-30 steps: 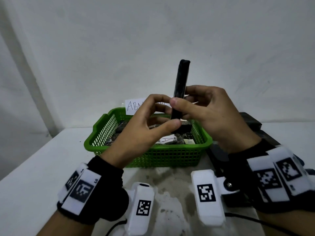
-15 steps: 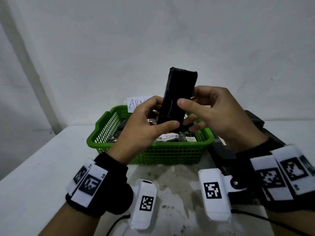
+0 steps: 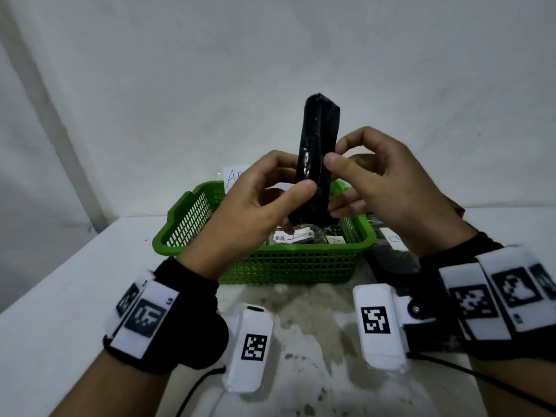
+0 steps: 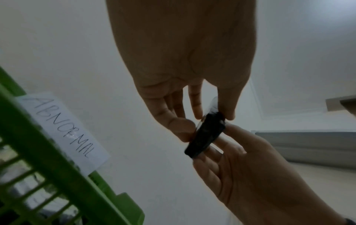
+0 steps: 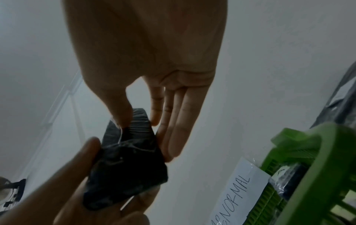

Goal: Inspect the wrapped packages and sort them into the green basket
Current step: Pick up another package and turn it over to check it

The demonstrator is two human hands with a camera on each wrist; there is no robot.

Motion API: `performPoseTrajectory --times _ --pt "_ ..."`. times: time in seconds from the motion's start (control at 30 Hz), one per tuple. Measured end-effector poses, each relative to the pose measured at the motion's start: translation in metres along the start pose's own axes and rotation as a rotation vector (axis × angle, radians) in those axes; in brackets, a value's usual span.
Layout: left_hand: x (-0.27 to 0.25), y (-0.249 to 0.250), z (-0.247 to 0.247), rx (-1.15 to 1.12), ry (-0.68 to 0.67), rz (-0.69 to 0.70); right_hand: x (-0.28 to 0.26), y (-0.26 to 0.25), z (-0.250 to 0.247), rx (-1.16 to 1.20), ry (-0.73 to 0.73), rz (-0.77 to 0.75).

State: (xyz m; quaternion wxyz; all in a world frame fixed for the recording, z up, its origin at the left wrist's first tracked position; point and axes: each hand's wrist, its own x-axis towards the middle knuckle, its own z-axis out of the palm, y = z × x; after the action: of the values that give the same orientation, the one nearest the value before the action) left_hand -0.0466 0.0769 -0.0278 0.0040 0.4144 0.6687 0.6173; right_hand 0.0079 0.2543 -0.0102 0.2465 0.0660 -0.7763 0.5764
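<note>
Black plastic-wrapped oblong package (image 3: 316, 158) held upright above green mesh plastic basket (image 3: 270, 263), pinched by left hand (image 3: 252, 212) and right hand (image 3: 388, 188). Looks mid-inspection. Next, probably: check remaining faces, then lower into basket beside labelled packages (image 3: 296, 236).

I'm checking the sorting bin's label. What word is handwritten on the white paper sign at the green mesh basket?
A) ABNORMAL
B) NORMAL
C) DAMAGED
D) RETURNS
A: both wrist views show the white paper sign fixed to the green mesh plastic basket, reading ABNORMAL.
</note>
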Motion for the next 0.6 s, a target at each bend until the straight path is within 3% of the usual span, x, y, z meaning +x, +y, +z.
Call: performPoseTrajectory --times 0.13,0.4,0.6 --pt "0.000 -0.002 0.002 0.025 0.019 -0.030 0.000 0.000 0.003 -0.014 -0.093 0.040" --pt "-0.002 -0.010 0.001 0.106 -0.048 -0.036 0.004 0.010 0.004 -0.135 -0.042 0.057" --pt "-0.001 -0.009 0.001 -0.051 -0.045 -0.110 0.005 0.009 0.002 -0.070 -0.034 0.065"
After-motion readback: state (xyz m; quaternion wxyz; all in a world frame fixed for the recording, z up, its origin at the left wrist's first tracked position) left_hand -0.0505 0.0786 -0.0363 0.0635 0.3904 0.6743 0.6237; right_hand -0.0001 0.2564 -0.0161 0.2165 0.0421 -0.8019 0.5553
